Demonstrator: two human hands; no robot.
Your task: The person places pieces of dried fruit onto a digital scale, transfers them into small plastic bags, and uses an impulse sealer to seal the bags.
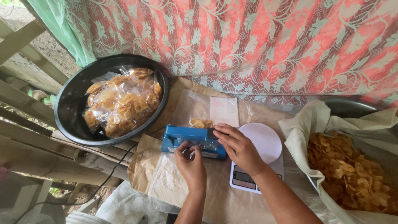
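The clear bag of chips (198,111) lies on the brown paper (143,161) with its near edge caught under the blue heat sealer (188,139), the chips gathered just behind the sealer's bar. My right hand (238,147) lies flat on the right end of the sealer, fingers spread, pressing down rather than gripping. My left hand (190,164) has its fingertips pinched on the bag's edge at the sealer's front. Just right of the sealer, under my right wrist, sits a white kitchen scale (261,159). A black basin (72,103) of filled bags stands to the left, and a cloth-lined tub (352,107) of loose chips (352,174) to the right.
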